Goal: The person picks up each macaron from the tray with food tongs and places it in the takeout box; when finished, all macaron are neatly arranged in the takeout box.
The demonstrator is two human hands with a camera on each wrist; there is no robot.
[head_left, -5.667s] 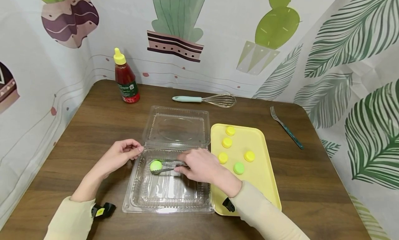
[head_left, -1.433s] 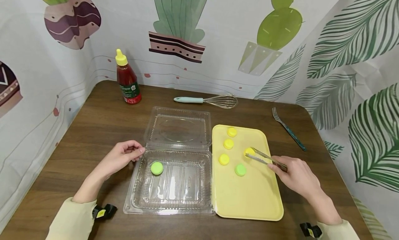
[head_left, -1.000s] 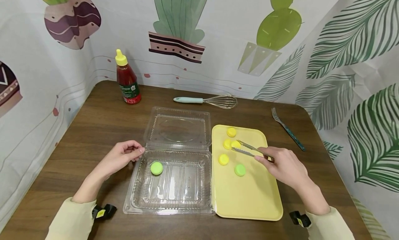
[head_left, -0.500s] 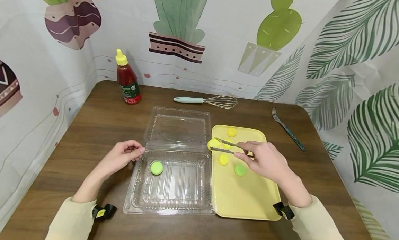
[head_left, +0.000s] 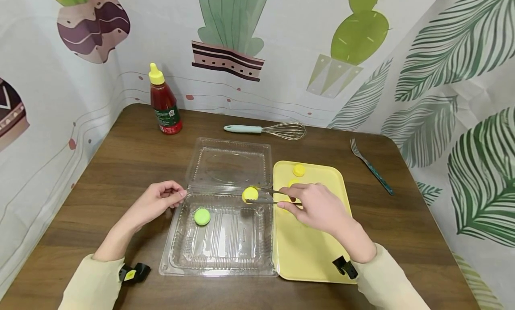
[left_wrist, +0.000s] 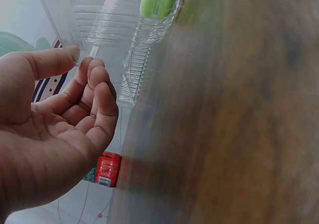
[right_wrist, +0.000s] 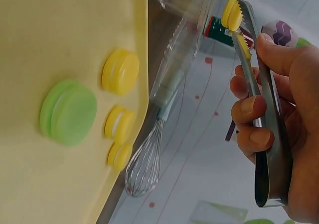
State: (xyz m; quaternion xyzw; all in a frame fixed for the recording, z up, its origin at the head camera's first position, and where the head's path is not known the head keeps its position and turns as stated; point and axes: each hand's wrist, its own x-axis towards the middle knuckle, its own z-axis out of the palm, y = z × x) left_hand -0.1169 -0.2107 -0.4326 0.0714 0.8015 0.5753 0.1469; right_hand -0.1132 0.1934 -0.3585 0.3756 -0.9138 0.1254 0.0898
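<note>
My right hand (head_left: 319,207) grips metal tongs (right_wrist: 273,129), whose toothed tips pinch a yellow macaron (head_left: 250,194). That macaron is held up over the back right part of a clear hinged plastic container (head_left: 170,270), near the hinge. A green macaron (head_left: 202,217) lies in the container's left side. With thumb and forefinger, my left hand (head_left: 158,200) pinches the container's rim at the back left, the other fingers curled. On the yellow tray (head_left: 314,261) sit a green macaron (right_wrist: 75,113) and three yellow macarons (right_wrist: 121,71); in the head view my right hand hides some of them.
The container's open lid (head_left: 231,167) lies flat behind its base. A red sauce bottle (head_left: 165,106) stands at the back left, a whisk (head_left: 265,130) lies along the back, and a fork (head_left: 371,167) lies right of the tray. Patterned cloth (head_left: 281,41) hangs behind the table.
Earlier the tongs set the green macaron in the container, then took a yellow one from the tray's right side. My right hand has carried it left over the container. The left hand stays put.
</note>
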